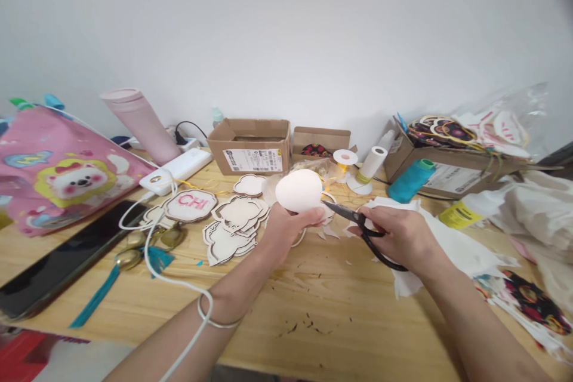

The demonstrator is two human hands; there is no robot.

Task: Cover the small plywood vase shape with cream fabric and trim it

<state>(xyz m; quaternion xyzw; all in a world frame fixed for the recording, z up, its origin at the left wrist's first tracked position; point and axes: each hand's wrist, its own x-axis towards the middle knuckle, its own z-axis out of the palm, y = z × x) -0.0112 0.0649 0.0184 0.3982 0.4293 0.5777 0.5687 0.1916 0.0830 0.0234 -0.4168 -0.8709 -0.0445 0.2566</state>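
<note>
My left hand (290, 227) grips a white rounded piece (299, 190), which looks like paper or cloth, and holds it up over the middle of the table. Black-handled scissors (369, 233) are in my right hand (400, 236), fingers wrapped about the handles. Their blades point left and end close to the right side of the white piece; whether they touch it I cannot tell. White scraps (329, 231) lie on the wood just below the blades. Left of my left hand is a pile of pale wooden cloud-shaped cutouts (235, 224).
A white cable (179, 283) crosses my left forearm. Leftward lie a phone (67, 262), a power bank (176, 170) and a pink tumbler (141, 122). Cardboard boxes (250, 152) line the wall. A teal thread cone (410, 181), a glue bottle (465, 209) and white fabric (441, 239) are right.
</note>
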